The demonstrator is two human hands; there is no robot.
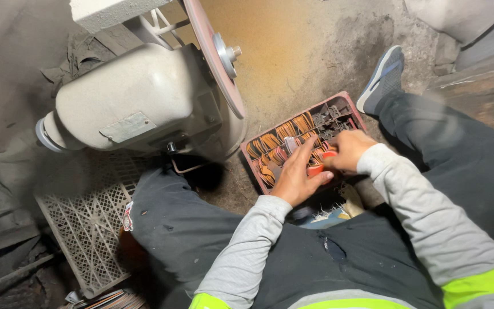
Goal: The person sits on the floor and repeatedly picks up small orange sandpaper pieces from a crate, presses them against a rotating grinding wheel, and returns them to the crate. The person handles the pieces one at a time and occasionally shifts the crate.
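Observation:
A reddish plastic tray lies on the dusty floor between my legs, filled with several rows of small orange-handled tools. My left hand rests over the tray's near side, fingers stretched toward the rows, thumb against an orange-red piece. My right hand is curled beside it, gripping the same orange-red piece at the tray's near edge. What exactly the piece is stays partly hidden by both hands.
A bench grinder with a large reddish disc wheel stands just left of the tray. A white plastic lattice crate lies at lower left. My shoe is beyond the tray. Rubble and planks line the right.

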